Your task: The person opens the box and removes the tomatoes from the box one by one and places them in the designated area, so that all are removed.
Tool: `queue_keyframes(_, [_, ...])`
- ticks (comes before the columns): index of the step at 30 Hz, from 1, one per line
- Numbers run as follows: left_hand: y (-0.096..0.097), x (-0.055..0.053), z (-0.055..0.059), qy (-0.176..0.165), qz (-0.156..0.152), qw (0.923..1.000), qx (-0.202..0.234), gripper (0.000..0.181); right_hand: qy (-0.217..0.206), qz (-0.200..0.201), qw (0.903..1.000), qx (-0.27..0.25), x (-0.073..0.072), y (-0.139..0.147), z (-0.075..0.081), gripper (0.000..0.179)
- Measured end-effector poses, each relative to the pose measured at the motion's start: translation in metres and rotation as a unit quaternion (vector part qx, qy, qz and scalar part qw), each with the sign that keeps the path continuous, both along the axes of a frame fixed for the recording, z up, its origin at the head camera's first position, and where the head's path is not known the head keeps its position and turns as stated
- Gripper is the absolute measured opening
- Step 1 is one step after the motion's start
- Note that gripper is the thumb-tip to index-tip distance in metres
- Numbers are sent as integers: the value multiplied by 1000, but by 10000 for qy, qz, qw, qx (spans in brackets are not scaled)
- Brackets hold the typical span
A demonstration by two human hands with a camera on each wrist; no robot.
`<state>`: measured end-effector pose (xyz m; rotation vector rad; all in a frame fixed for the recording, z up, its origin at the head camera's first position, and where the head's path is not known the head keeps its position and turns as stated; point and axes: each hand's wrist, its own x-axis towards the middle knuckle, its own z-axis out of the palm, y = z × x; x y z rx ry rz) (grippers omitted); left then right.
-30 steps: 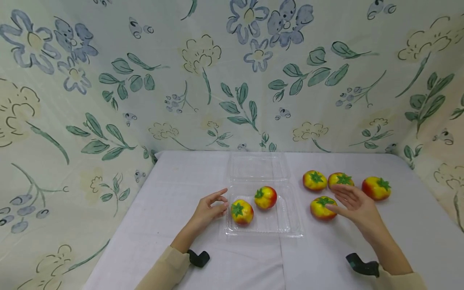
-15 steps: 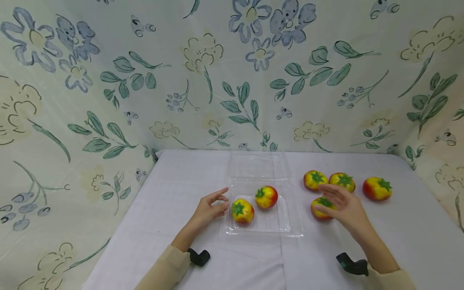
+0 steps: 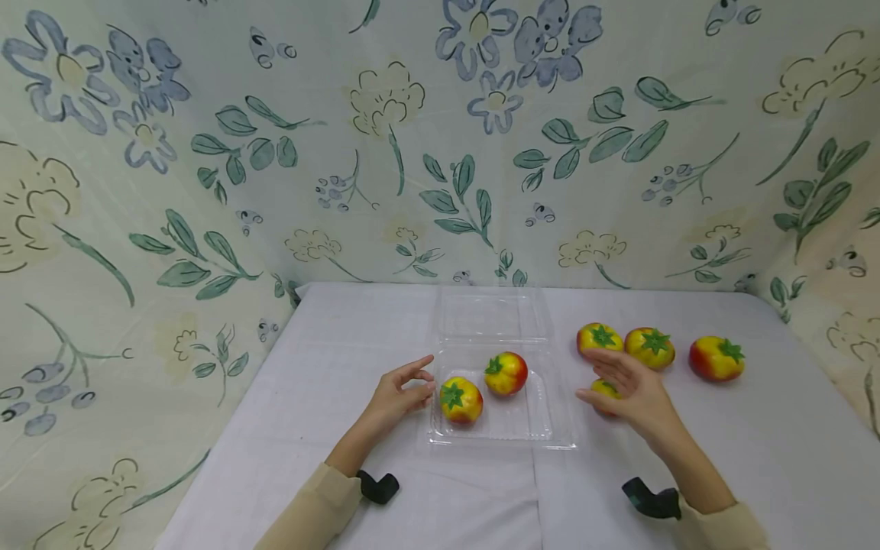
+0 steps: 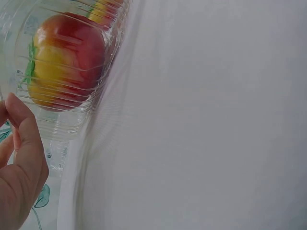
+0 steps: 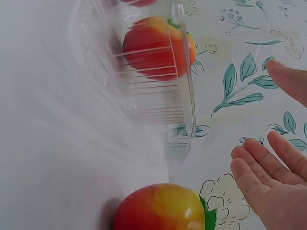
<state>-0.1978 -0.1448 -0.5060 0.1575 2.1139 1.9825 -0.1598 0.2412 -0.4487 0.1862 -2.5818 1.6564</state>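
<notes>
A clear plastic clamshell box [image 3: 502, 435] lies with its lid folded back. Two red-and-yellow fruits with green star-shaped tops sit in it, a front-left fruit [image 3: 461, 400] and a back-right fruit [image 3: 506, 373]. My left hand [image 3: 395, 397] is at the box's left rim, thumb and forefinger apart; whether the tips touch the plastic is hard to tell. Over a similar loose fruit [image 3: 605, 388], partly covering it, hovers my right hand [image 3: 635, 389]. Its fingers are extended and thumb spread. In the right wrist view a fruit [image 5: 160, 208] lies below that hand, apart from it.
More fruits of the same kind lie at the back right: a left one [image 3: 600, 338], a middle one [image 3: 649, 348] and a right one [image 3: 716, 359]. The lid [image 3: 491, 317] stretches behind the box. White cloth [image 3: 344, 336] covers the table, before a flowered curtain [image 3: 385, 168].
My right hand has moved left, from beside the front loose fruit to above it, covering more of it. My left hand and the box have stayed in place.
</notes>
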Motion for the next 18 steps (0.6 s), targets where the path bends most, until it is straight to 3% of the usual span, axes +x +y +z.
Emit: queue_keyframes(18, [0,-1,-3,-14,-7,9999,146,56,225,551,9982,20,-12,-19,-3,66])
